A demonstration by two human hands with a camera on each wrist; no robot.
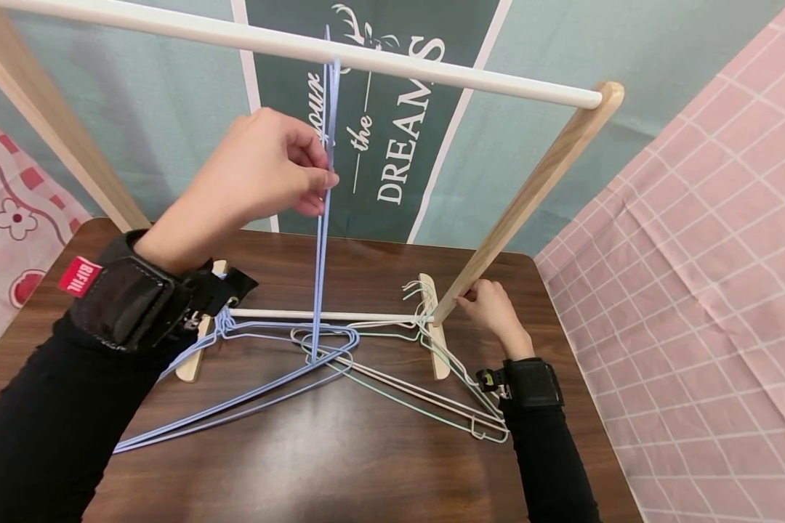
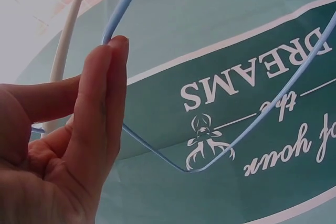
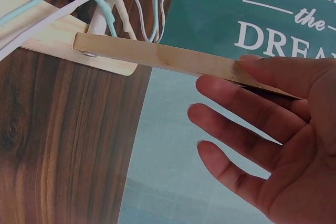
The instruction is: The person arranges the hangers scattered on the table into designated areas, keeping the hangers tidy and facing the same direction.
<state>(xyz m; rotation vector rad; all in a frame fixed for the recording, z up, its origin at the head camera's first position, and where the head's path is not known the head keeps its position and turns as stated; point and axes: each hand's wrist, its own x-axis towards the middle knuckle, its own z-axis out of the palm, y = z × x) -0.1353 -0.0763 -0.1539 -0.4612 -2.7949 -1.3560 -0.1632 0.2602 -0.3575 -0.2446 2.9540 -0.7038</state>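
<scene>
A blue clothes hanger (image 1: 320, 269) hangs edge-on from the white top rod (image 1: 458, 76) of a wooden clothes rack, its hook over the rod. My left hand (image 1: 275, 163) pinches this hanger between thumb and fingers, below the rod. In the left wrist view the thin blue hanger (image 2: 252, 124) spreads out beyond the fingers. Low on the rack's right wooden post (image 1: 530, 196), my right hand (image 1: 493, 316) grips the wood. The right wrist view shows thumb and index finger on the post (image 3: 157, 53), the other fingers spread loosely.
Several blue hangers (image 1: 235, 403) lie overlapping on the brown table (image 1: 340, 472) at left. White and green hangers (image 1: 419, 388) lie at right, hooks near the rack's right foot (image 1: 440, 363). A lower white bar (image 1: 366, 316) joins the feet. Behind hangs a green cloth (image 1: 471, 152).
</scene>
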